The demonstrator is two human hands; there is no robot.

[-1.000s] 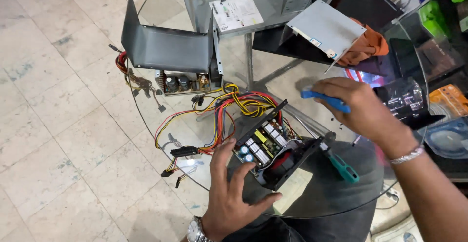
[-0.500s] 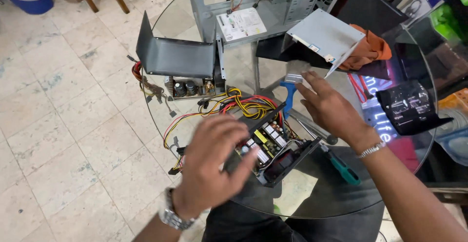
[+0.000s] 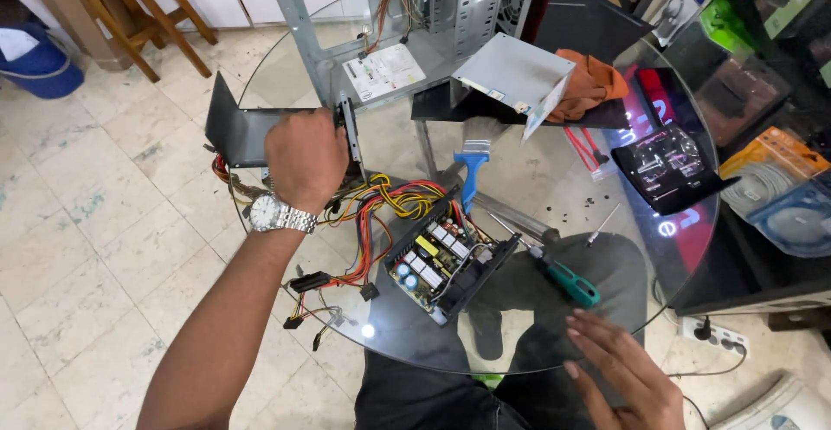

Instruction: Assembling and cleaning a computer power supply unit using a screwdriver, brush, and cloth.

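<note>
Bare glass lies between the right hand (image 3: 628,378) and the opened power supply (image 3: 448,261). A green-handled screwdriver (image 3: 563,278) lies just ahead of that hand, while tangled wires (image 3: 372,213) crowd beneath the left hand (image 3: 305,157).

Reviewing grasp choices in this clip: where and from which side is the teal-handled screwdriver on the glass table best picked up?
Probably by the thick teal handle, taken from above by the right hand, the nearest hand. The screwdriver lies flat on the glass table, its thin shaft pointing towards the open power supply, so the handle end is clear.

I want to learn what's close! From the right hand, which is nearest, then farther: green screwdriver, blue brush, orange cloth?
From the right hand:
1. Green screwdriver, just above it on the glass.
2. Blue brush, mid-table.
3. Orange cloth, far side, by the metal cover.
</note>
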